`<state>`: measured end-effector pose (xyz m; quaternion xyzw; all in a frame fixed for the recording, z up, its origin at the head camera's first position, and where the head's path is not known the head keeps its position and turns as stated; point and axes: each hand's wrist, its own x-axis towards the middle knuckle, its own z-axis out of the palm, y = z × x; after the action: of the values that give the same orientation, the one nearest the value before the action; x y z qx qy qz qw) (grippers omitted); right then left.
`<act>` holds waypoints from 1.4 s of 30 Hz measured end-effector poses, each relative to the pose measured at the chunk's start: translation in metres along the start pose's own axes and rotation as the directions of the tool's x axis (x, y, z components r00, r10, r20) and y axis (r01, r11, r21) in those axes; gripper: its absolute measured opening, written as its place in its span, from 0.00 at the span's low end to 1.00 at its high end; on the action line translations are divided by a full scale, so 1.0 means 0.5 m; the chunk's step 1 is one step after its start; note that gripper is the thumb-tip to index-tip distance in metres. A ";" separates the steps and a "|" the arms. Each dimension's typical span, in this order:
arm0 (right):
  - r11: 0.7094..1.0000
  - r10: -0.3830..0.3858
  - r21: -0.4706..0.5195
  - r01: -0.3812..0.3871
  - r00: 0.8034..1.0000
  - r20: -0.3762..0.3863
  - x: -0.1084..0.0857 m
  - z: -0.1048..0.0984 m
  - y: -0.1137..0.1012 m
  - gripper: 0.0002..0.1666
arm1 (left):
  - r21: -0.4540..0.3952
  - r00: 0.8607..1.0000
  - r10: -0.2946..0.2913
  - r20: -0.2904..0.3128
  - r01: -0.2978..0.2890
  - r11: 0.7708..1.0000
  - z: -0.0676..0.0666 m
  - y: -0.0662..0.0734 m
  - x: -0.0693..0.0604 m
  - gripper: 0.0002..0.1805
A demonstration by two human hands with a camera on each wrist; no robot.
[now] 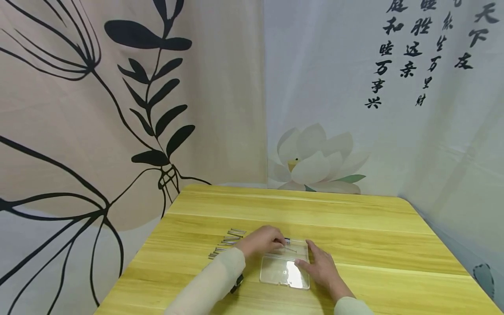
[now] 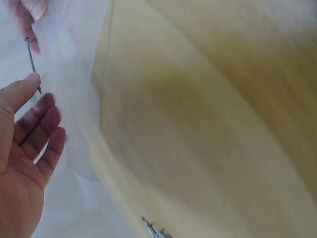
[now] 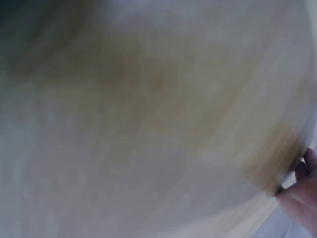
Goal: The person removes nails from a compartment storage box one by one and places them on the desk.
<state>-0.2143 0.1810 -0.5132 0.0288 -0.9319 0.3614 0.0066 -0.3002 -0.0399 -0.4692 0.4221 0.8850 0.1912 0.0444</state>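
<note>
My left hand [image 1: 261, 240] pinches a slim metal nail [image 2: 32, 64] between thumb and forefinger, its head pointing away and its tip by the thumb. In the head view, that hand is over the far half of an open clear plastic box [image 1: 301, 242], whose other flap [image 1: 271, 269] lies flat towards me. My right hand [image 1: 323, 267] holds the box's right side, thumb over the near flap and fingers along the outer edge. The right wrist view is blurred and shows only part of that hand [image 3: 299, 198].
Several nails [image 1: 230, 238] lie in loose groups on the wooden table [image 1: 354, 236], left of the box and partly behind my left forearm. A small black object [image 1: 237, 283] shows beside the left sleeve. Printed curtains [image 1: 228, 109] hang behind the table.
</note>
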 end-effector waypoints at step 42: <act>1.000 -0.025 -0.003 0.025 0.999 0.021 -0.005 -0.003 -0.006 0.49 | -0.435 0.932 -0.346 -0.112 0.267 0.860 -0.132 -0.196 -0.307 0.10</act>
<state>-0.2118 0.1799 -0.5100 0.0441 -0.9321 0.3596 0.0015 -0.2894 -0.2329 -0.4578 0.2367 0.8806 0.4027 0.0797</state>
